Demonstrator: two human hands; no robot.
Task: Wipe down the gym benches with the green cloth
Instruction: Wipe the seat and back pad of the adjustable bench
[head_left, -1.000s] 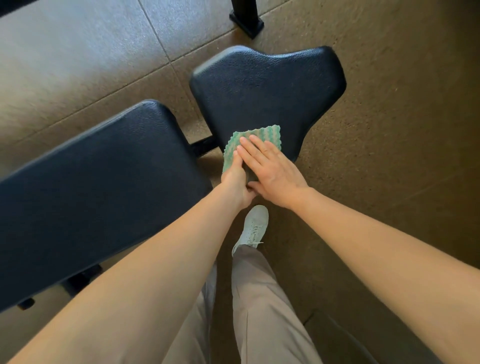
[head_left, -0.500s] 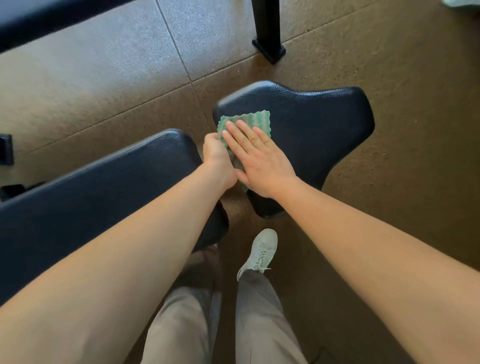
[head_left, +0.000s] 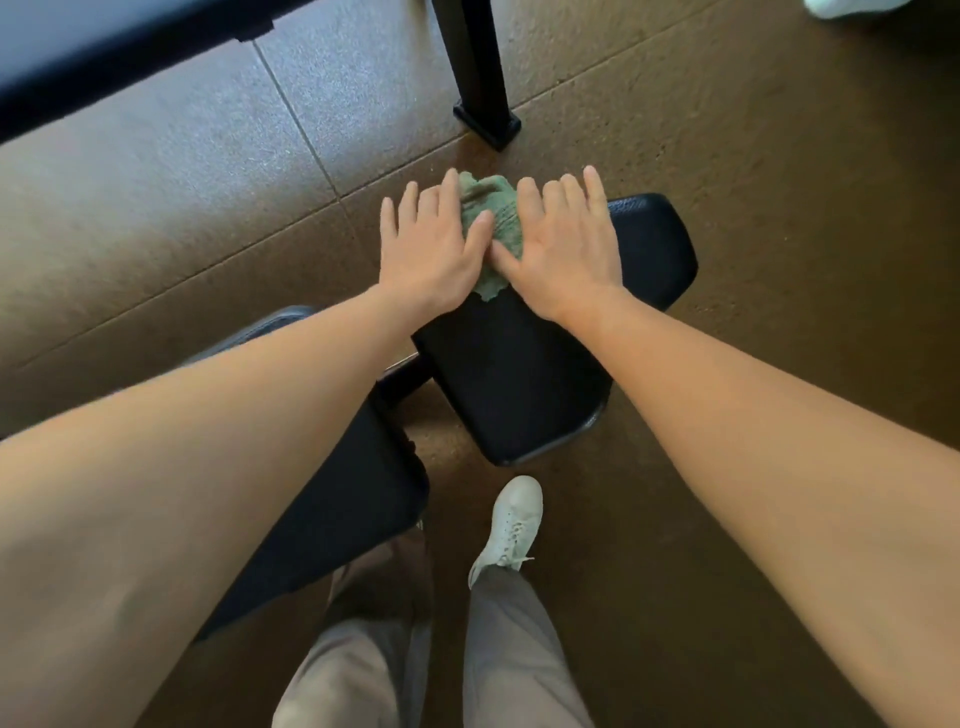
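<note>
Over the brown speckled rubber floor (head_left: 779, 260) stands the black padded vinyl bench seat (head_left: 519, 384); at its far end the left hand (head_left: 426, 254) and right hand (head_left: 563, 254) lie flat, fingers straight, gripping nothing; both hands press the crumpled green textured cloth (head_left: 491, 208) onto the seat.

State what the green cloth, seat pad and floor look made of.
Green cloth: soft knit or microfibre, likely; it bunches in ridged folds. Seat pad: black vinyl or leatherette, pebbled grain, dull sheen. Floor: probably rubber tiles, speckled matt with seams.

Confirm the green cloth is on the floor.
No, the green cloth lies on the seat pad under the left hand and right hand.
</note>
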